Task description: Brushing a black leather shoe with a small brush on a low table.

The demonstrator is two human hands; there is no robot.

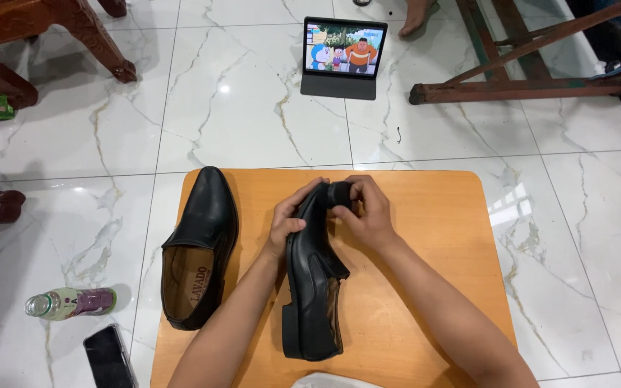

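Note:
A black leather shoe [314, 287] lies tilted on its side on a low orange wooden table [433, 237]. My left hand [289, 215] grips the shoe's upper near the toe. At the toe, my right hand [368, 212] presses a small dark sponge or pad [339, 194] against the leather. The second black shoe [199, 248] lies upright on the table to the left, its tan insole showing, apart from both hands.
On the white marble floor a tablet [341, 54] stands propped beyond the table, showing a cartoon. A plastic bottle [72, 302] and a dark phone [108, 356] lie at lower left. Wooden furniture legs [519, 88] stand at the back right and upper left. Another person's foot [417, 16] shows at the top.

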